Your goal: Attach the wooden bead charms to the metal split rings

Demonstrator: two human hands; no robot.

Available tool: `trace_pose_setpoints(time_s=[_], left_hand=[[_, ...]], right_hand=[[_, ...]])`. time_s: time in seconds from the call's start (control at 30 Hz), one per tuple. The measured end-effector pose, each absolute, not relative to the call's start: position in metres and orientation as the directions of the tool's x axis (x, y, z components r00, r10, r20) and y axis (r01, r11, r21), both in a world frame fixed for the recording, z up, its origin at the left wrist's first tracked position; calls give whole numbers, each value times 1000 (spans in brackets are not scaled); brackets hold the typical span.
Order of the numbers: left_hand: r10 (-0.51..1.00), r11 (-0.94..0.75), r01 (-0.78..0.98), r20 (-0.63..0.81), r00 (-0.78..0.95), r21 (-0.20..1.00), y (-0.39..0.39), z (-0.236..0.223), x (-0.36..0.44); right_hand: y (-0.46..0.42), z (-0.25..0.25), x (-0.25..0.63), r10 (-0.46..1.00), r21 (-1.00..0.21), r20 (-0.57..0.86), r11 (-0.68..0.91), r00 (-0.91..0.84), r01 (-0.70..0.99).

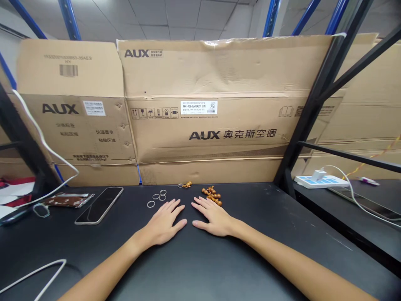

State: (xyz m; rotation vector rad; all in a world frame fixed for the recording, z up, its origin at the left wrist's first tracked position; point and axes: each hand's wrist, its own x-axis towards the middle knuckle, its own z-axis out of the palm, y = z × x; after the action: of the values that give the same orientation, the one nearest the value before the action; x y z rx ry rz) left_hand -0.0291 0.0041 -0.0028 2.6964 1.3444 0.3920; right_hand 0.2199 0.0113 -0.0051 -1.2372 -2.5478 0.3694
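Both of my hands lie flat on the dark tabletop (188,263), fingers spread and pointing away from me. My left hand (165,221) is open and holds nothing; just beyond its fingertips lie several silver split rings (151,204). My right hand (213,217) is open too, its fingertips beside or against a small heap of brown gourd-shaped pendants (212,194); whether they touch I cannot tell. Farther back, between the hands, one gourd pendant (188,184) lies with a metal ring (180,185) at its left end.
A smartphone (99,205) and a brown foil packet (67,200) lie at left, near a white cable (46,142). Large cardboard sheets (206,146) stand along the back. Black metal frame posts (308,100) rise at both sides. A power strip (332,182) sits beyond the right post.
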Motion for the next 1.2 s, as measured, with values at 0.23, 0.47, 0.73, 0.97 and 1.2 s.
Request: trace_pose_setpoints(time_s=[0.23, 0.47, 0.73, 0.97, 1.2], left_hand=[[914, -385, 903, 219, 343, 191, 5, -10, -24], [912, -395, 898, 204, 357, 194, 5, -10, -24], [870, -470, 856, 279, 406, 218, 6, -13, -27], [909, -399, 886, 226, 349, 237, 9, -13, -25], [893, -442, 864, 210, 398, 242, 6, -6, -24]], right_hand=[[10, -3, 219, 800, -351, 120, 588, -588, 729], [10, -2, 219, 802, -352, 107, 584, -588, 731], [10, -3, 220, 800, -340, 126, 590, -587, 732], [9, -1, 219, 800, -340, 121, 590, -588, 732], [7, -1, 219, 791, -320, 160, 607, -590, 727]])
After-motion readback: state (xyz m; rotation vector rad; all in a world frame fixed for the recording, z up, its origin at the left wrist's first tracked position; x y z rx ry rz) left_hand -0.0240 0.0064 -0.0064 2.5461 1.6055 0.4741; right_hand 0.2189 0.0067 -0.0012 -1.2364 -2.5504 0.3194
